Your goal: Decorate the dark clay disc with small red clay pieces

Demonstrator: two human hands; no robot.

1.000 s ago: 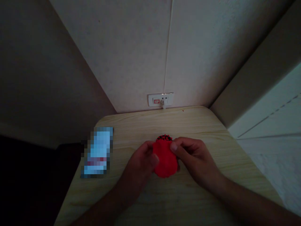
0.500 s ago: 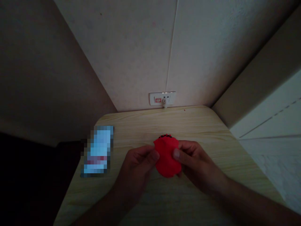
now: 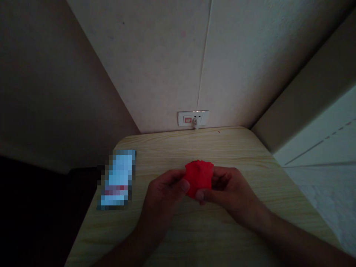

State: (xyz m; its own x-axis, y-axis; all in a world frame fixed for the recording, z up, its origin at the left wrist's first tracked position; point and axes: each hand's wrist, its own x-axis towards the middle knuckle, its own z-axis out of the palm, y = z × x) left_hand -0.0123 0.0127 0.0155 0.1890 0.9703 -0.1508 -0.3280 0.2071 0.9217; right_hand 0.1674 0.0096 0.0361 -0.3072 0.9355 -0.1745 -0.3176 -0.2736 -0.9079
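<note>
Red side up, support the floppy piece (image 3: 198, 176) on the near side of the wall socket (image 3: 205, 118), clamped at opposite edges by left hand (image 3: 160, 196) and right hand (image 3: 239, 193), pressing evenly to limit creases.

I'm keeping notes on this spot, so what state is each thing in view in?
Red piece: held in both hands, surface uneven
Left hand: gripping its left side
Right hand: gripping its right side
Flat device: lying on the table, screen lit, content blurred
Plug: in the wall outlet
Switch: on or off, cannot tell
</note>
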